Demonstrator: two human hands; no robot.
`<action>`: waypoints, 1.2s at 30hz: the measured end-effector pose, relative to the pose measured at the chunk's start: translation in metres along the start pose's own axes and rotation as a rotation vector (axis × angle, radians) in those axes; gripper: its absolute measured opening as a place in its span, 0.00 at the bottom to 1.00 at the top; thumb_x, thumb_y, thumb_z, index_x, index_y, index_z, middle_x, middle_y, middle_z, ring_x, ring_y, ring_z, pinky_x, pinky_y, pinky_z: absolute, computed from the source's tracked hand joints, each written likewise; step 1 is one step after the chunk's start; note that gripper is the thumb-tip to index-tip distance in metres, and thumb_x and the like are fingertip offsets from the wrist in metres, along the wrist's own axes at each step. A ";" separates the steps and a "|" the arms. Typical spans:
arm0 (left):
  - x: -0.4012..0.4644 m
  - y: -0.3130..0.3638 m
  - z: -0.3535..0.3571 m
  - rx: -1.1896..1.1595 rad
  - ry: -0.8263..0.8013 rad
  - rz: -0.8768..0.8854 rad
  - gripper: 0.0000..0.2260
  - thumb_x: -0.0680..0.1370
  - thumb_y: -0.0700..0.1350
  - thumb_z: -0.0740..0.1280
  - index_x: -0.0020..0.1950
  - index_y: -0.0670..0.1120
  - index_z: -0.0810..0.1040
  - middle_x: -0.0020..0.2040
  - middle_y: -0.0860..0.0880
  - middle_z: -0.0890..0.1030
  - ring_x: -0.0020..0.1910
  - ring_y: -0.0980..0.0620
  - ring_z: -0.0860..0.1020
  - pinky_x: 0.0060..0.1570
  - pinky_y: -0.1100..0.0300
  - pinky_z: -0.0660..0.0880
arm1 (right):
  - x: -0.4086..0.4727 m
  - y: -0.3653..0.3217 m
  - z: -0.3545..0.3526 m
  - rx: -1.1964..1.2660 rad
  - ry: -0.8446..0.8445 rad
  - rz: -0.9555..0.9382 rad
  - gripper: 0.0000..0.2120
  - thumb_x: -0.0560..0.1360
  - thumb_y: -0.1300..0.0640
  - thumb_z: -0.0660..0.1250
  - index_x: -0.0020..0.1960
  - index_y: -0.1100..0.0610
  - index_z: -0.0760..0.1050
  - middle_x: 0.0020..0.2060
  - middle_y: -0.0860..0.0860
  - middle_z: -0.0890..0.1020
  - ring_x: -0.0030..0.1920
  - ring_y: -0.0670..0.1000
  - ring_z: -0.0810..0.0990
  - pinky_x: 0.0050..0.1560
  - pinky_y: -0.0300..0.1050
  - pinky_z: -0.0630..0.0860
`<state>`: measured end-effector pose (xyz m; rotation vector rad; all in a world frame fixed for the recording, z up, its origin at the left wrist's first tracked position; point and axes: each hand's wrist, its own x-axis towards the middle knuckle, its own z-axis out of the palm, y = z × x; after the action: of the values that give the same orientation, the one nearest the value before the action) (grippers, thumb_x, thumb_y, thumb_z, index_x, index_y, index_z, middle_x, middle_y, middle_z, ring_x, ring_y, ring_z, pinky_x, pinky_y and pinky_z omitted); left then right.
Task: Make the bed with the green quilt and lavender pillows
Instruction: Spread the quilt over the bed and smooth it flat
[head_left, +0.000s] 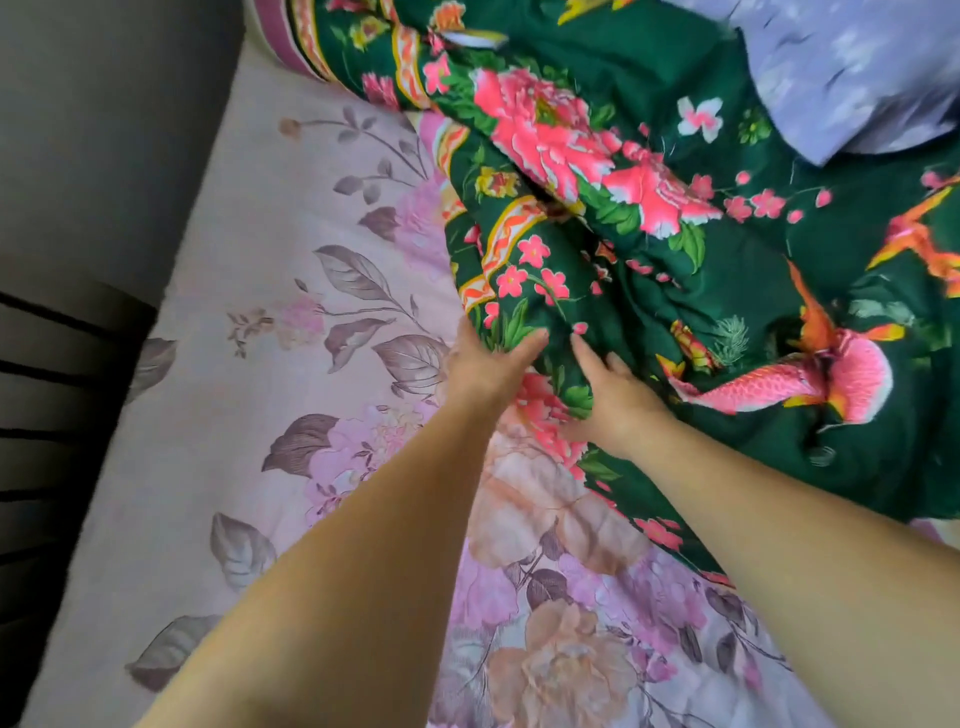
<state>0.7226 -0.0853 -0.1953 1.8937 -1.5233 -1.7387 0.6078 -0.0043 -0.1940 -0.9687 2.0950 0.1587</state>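
Against the far left edge stands a dark slatted piece of furniture (47, 415), close beside the bed, with a grey wall (104, 130) above it. Next comes the bed sheet (249, 291), pale pink with mauve leaves and big lilac and peach blooms, lying flat and bare across the left and lower part of the bed. Over it reaches the left hand (485, 366), forearm bare, its grip on the bunched near edge of the green quilt (649, 291): the thumb lies flat along the top of the fold while the fingers go under the cloth, out of sight. Just beside it, the right hand (615, 400) grasps the same fold, forefinger stretched out over the fabric and the thumb tucked round a pleat printed with pink flowers. That quilt, dark green with pink peonies, orange-banded borders and red fish, lies heaped and rumpled over the middle and right of the bed, its lower edge trailing toward the near right corner. At the top right a lavender pillow (852, 78) rests on the quilt, blurred.
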 end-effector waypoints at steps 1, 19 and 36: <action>0.010 0.007 0.005 -0.024 0.021 0.000 0.43 0.62 0.65 0.73 0.72 0.54 0.60 0.66 0.43 0.72 0.64 0.42 0.72 0.64 0.45 0.71 | 0.006 0.002 0.005 -0.008 -0.032 -0.012 0.52 0.71 0.49 0.73 0.74 0.36 0.34 0.78 0.55 0.43 0.75 0.64 0.55 0.70 0.58 0.65; 0.110 -0.004 0.045 0.108 0.221 -0.085 0.50 0.68 0.51 0.76 0.77 0.54 0.43 0.70 0.41 0.61 0.69 0.41 0.63 0.68 0.44 0.62 | 0.059 0.002 0.035 -0.168 -0.091 -0.014 0.43 0.74 0.48 0.68 0.74 0.35 0.39 0.76 0.55 0.37 0.74 0.70 0.44 0.67 0.66 0.64; -0.221 -0.073 0.023 -0.737 0.352 -0.392 0.15 0.63 0.27 0.73 0.40 0.39 0.69 0.39 0.40 0.77 0.36 0.44 0.77 0.43 0.47 0.79 | -0.239 0.087 0.031 -0.200 -0.024 -0.176 0.27 0.75 0.64 0.57 0.67 0.40 0.67 0.58 0.55 0.79 0.57 0.56 0.77 0.48 0.42 0.72</action>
<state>0.7866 0.1221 -0.1076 1.9820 -0.3176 -1.6430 0.6585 0.2093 -0.0617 -1.2585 1.9878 0.2930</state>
